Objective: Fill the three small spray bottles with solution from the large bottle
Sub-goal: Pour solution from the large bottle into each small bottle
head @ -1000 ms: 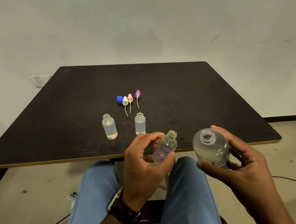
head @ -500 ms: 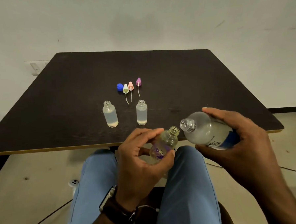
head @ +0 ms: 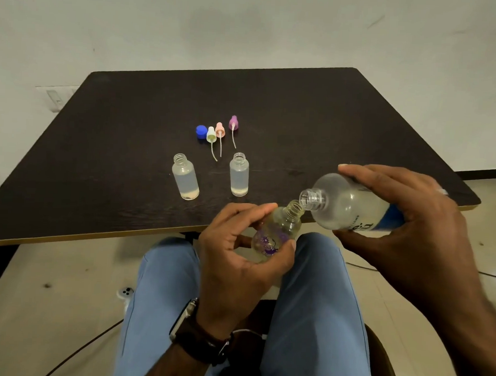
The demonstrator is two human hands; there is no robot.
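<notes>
My left hand [head: 237,250] grips a small clear bottle with a purple print [head: 279,231], tilted to the right above my lap, just off the table's near edge. My right hand [head: 406,222] holds the large bottle with a blue label [head: 346,204] on its side, its open mouth touching the small bottle's mouth. Two other small open bottles stand on the dark table [head: 99,157]: one at the left [head: 185,176], one to its right [head: 239,174]. Both hold clear liquid.
Behind the standing bottles lie a blue cap [head: 201,131] and three spray tops with tubes: cream [head: 211,137], pink [head: 220,131] and purple [head: 233,125]. My knees in blue trousers are under the hands. A white wall is behind the table.
My right hand has tipped the large bottle from upright to nearly level and brought its mouth to the small bottle's mouth. My left hand kept its hold.
</notes>
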